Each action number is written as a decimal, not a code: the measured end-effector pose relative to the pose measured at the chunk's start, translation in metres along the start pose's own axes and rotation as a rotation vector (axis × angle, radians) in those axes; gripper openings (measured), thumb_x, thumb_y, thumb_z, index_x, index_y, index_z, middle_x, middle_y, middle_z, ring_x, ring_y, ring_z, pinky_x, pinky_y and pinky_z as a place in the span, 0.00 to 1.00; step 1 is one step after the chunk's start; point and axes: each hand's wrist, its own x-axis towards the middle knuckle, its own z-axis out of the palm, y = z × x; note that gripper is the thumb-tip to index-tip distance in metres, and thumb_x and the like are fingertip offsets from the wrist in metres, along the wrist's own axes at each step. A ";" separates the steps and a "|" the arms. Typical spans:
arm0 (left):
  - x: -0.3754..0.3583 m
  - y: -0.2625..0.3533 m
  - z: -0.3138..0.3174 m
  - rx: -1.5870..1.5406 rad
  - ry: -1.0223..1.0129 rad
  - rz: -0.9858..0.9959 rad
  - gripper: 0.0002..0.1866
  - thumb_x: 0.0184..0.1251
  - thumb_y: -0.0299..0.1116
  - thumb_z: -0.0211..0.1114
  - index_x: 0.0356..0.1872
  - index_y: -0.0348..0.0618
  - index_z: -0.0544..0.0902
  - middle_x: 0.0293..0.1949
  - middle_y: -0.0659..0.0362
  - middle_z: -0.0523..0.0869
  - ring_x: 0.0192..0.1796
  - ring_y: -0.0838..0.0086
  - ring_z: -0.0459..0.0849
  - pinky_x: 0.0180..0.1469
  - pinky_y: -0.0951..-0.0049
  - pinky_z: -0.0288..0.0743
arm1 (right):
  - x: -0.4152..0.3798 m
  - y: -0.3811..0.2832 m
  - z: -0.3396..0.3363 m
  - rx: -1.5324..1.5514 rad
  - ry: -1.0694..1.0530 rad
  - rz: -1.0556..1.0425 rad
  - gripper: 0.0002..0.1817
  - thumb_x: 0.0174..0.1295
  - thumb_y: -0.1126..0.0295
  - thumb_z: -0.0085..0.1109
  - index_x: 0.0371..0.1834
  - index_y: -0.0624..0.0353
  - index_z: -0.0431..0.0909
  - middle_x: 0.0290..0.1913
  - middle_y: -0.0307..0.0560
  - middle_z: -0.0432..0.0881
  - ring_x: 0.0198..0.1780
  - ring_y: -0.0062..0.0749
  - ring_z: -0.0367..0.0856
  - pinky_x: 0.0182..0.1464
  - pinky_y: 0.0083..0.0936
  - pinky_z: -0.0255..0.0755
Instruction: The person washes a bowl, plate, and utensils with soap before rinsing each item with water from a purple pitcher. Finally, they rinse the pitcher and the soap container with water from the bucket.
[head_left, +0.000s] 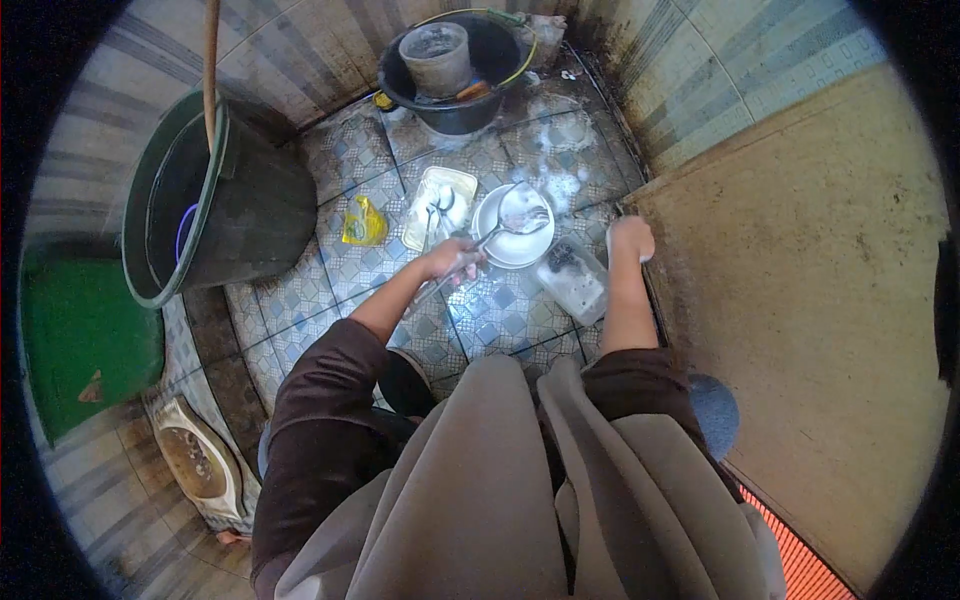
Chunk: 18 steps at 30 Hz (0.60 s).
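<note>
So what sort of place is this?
Probably a bathroom: what looks like a cream, oval ceramic squat toilet, a dark-green, round plastic tub, and patterned grey-blue floor tiles.

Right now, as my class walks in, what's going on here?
A person is handling dishes over a tiled floor. The left hand grips a ladle by its handle, its head above a white bowl. The right hand looks closed beside a board; whether it holds anything is unclear. Left of the bowl lies a tray with spoons in it; a clear box sits to the right. Suds lie on the floor beyond.
</note>
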 end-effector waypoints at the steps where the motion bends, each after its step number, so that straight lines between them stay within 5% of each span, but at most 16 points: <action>1: 0.009 -0.011 -0.006 -0.002 -0.010 -0.016 0.16 0.57 0.39 0.53 0.41 0.38 0.71 0.20 0.59 0.76 0.15 0.79 0.72 0.13 0.80 0.68 | -0.009 -0.009 -0.017 -0.005 0.001 -0.009 0.10 0.49 0.70 0.49 0.34 0.52 0.78 0.42 0.42 0.77 0.45 0.34 0.75 0.39 0.30 0.70; 4: -0.002 -0.012 -0.017 0.029 -0.064 -0.085 0.15 0.56 0.39 0.53 0.39 0.38 0.71 0.21 0.58 0.77 0.13 0.78 0.72 0.13 0.79 0.69 | -0.020 -0.024 -0.026 -0.093 -0.257 -0.130 0.10 0.49 0.69 0.49 0.32 0.54 0.79 0.37 0.41 0.78 0.41 0.34 0.77 0.35 0.28 0.71; 6: 0.001 -0.027 -0.024 -0.054 -0.067 -0.224 0.15 0.55 0.38 0.53 0.39 0.38 0.71 0.22 0.57 0.77 0.15 0.77 0.74 0.14 0.78 0.70 | 0.034 -0.012 0.036 -0.391 -0.681 -0.461 0.10 0.41 0.61 0.57 0.21 0.56 0.77 0.27 0.44 0.78 0.29 0.39 0.76 0.31 0.33 0.70; 8: -0.009 -0.023 -0.027 0.082 -0.076 -0.244 0.15 0.53 0.37 0.53 0.39 0.39 0.71 0.24 0.56 0.78 0.17 0.76 0.76 0.15 0.77 0.72 | 0.042 0.011 0.086 -0.031 -0.807 -0.412 0.16 0.41 0.57 0.55 0.29 0.57 0.74 0.32 0.46 0.77 0.33 0.39 0.75 0.34 0.34 0.69; 10: -0.016 -0.031 -0.028 0.064 -0.060 -0.199 0.15 0.53 0.38 0.52 0.39 0.39 0.71 0.25 0.56 0.79 0.17 0.74 0.76 0.15 0.74 0.72 | 0.030 0.032 0.120 0.355 -0.731 -0.433 0.23 0.42 0.53 0.54 0.36 0.58 0.70 0.38 0.48 0.75 0.38 0.40 0.73 0.37 0.36 0.68; 12: -0.026 -0.032 -0.042 0.094 -0.089 -0.219 0.15 0.53 0.39 0.52 0.38 0.39 0.72 0.26 0.56 0.79 0.21 0.69 0.78 0.22 0.68 0.74 | 0.005 0.040 0.107 0.194 -0.490 -0.624 0.21 0.44 0.55 0.53 0.36 0.58 0.70 0.37 0.53 0.75 0.39 0.42 0.74 0.39 0.36 0.68; 13: -0.027 -0.039 -0.057 0.385 0.009 0.091 0.16 0.52 0.40 0.53 0.37 0.39 0.73 0.27 0.56 0.80 0.26 0.66 0.78 0.27 0.65 0.73 | -0.003 0.043 0.105 0.041 -0.237 -0.792 0.19 0.45 0.58 0.52 0.36 0.59 0.70 0.36 0.58 0.75 0.41 0.44 0.74 0.41 0.36 0.67; 14: -0.031 -0.036 -0.066 0.673 0.107 0.404 0.16 0.51 0.40 0.54 0.36 0.40 0.73 0.28 0.55 0.80 0.30 0.63 0.79 0.32 0.62 0.72 | -0.010 0.047 0.107 0.033 -0.243 -0.796 0.19 0.45 0.58 0.52 0.36 0.59 0.70 0.36 0.58 0.75 0.41 0.44 0.74 0.41 0.36 0.67; 16: -0.045 -0.007 -0.081 0.846 0.480 0.093 0.17 0.48 0.41 0.57 0.38 0.42 0.72 0.32 0.54 0.79 0.37 0.60 0.77 0.40 0.60 0.68 | -0.017 0.051 0.105 -0.096 -0.078 -0.869 0.20 0.46 0.60 0.52 0.40 0.57 0.66 0.36 0.58 0.74 0.42 0.46 0.73 0.42 0.38 0.67; 18: -0.077 0.029 -0.090 1.298 0.981 0.242 0.18 0.48 0.40 0.57 0.39 0.43 0.71 0.34 0.53 0.78 0.37 0.58 0.77 0.39 0.61 0.69 | -0.026 0.059 0.094 -0.009 0.048 -0.537 0.20 0.43 0.61 0.55 0.40 0.54 0.67 0.35 0.53 0.75 0.39 0.43 0.75 0.40 0.36 0.69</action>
